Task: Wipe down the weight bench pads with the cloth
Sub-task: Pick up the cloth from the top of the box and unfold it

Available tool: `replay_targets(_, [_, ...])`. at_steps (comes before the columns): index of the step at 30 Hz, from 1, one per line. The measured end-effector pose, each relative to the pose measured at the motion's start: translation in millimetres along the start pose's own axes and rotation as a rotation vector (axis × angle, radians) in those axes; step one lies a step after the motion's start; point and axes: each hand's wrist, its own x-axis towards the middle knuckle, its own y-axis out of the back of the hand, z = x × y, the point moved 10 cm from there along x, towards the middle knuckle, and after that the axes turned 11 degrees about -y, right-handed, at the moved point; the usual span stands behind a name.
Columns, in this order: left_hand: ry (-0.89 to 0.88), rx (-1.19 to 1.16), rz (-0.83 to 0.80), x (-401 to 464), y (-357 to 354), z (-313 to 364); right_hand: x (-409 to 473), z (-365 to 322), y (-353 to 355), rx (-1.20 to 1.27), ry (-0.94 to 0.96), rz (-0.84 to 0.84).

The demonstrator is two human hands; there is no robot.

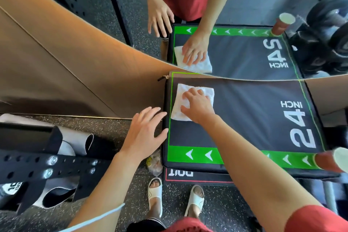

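Head view: the right hand (197, 107) presses flat, fingers spread, on the white cloth (190, 100) near the far left corner of the black pad (244, 117). The left hand (145, 133) is open beside the pad's left edge, perhaps touching it. A red cup (331, 160) lies at the near right corner.

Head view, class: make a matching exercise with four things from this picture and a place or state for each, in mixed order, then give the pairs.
Things:
1. cloth
2. left hand
3. right hand
4. paper cup

Places or states:
A. at the pad's near right corner
B. pressing on the cloth
C. flat at the pad's far left
D. open, by the pad's left edge

Pairs: 1-C, 2-D, 3-B, 4-A
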Motion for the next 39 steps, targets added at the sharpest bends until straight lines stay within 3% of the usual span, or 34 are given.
replay_targets(15, [-0.289, -0.031, -0.245, 15, -97, 116, -167, 146, 1, 0.056, -0.257, 0.197])
replay_targets(23, [-0.341, -0.018, -0.271, 17, -97, 139, -182, 152, 18, 0.169, -0.131, 0.203])
replay_targets(27, [-0.324, -0.009, -0.262, 14, -94, 138, -174, 154, 1, 0.102, -0.089, 0.062])
replay_targets(39, [-0.267, -0.036, -0.225, 1, -94, 129, -183, 156, -1, 0.077, -0.100, 0.270])
